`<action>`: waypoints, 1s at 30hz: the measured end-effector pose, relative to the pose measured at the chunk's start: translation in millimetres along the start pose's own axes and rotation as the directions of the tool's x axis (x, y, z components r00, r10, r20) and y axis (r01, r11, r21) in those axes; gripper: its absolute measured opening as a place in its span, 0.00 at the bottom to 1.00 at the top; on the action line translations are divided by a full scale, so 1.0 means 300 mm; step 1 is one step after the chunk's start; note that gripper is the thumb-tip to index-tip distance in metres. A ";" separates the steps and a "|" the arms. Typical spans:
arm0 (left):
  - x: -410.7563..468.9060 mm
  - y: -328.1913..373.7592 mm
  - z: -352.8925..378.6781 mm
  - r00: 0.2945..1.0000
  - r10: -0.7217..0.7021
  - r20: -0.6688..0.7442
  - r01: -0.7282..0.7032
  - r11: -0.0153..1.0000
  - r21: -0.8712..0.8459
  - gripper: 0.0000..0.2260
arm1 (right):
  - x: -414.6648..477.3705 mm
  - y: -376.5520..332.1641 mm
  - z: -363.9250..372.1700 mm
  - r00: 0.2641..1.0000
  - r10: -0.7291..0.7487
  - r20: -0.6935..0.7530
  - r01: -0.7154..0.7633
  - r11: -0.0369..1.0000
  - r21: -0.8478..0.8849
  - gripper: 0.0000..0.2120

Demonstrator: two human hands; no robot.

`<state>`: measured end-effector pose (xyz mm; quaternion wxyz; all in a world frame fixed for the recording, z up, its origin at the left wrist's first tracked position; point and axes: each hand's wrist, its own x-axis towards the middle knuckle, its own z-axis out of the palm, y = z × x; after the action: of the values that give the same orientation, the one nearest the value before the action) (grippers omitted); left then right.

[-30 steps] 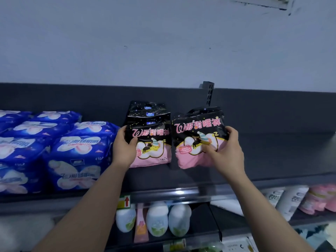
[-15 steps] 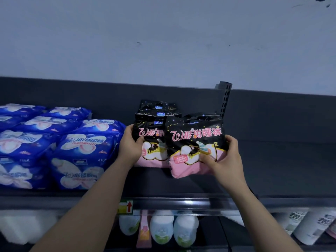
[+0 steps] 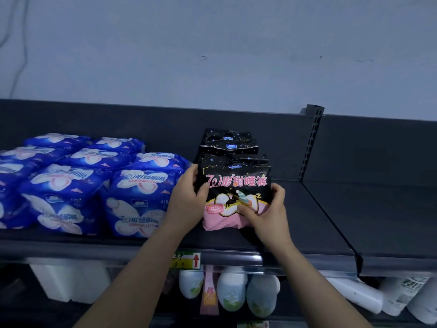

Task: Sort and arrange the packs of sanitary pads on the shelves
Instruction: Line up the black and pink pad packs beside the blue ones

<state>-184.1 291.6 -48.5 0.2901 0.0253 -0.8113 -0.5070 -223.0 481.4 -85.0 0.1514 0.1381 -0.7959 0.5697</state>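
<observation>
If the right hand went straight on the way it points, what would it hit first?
The right hand grips the front pack, so that comes first. Pushed further, that pack would likely meet the black packs standing behind it, though depth is hard to judge.

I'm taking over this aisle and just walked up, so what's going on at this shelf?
A person is arranging sanitary pads on the top shelf. Both hands hold one black-and-pink pack: the left hand grips its left edge, the right hand its lower right part. It sits upright at the front of a row of matching packs. Just to the left, blue packs are piled, and white bottles stand on the level below.
</observation>
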 end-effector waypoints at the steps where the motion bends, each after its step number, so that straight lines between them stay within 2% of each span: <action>1: -0.004 -0.004 0.000 1.000 -0.005 0.010 0.005 1.000 0.015 0.25 | -0.002 0.002 0.011 1.000 0.002 0.021 -0.002 1.000 -0.016 0.37; 7: -0.002 -0.006 0.002 1.000 -0.014 0.016 0.013 0.998 0.063 0.26 | -0.005 0.006 0.032 0.991 0.026 0.132 -0.010 0.993 -0.119 0.39; 14: -0.021 0.012 0.002 1.000 -0.015 0.025 0.011 0.992 0.128 0.27 | -0.014 -0.015 0.014 0.979 0.086 0.187 -0.029 0.957 -0.288 0.43; 17: -0.032 0.034 -0.006 0.999 0.005 0.031 -0.012 0.978 0.210 0.28 | -0.028 -0.037 -0.015 0.992 -0.011 0.125 0.065 0.899 -0.434 0.46; 22: -0.068 0.072 -0.038 0.984 0.146 0.099 -0.170 0.936 0.308 0.28 | -0.061 -0.093 -0.063 0.979 -0.193 0.066 0.195 0.793 -0.577 0.36; 26: -0.117 0.077 -0.075 0.971 0.194 0.143 -0.237 0.869 0.434 0.27 | -0.126 -0.145 -0.086 0.963 -0.262 0.060 0.240 0.737 -0.632 0.27; 30: -0.191 0.073 -0.106 0.949 0.258 0.179 -0.313 0.830 0.462 0.24 | -0.215 -0.172 -0.082 0.951 -0.303 0.058 0.267 0.715 -0.647 0.24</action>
<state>-115.3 295.8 -45.7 0.3019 -0.0521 -0.9214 -0.2389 -141.6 491.6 -58.6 0.2961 0.1831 -0.9080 0.2330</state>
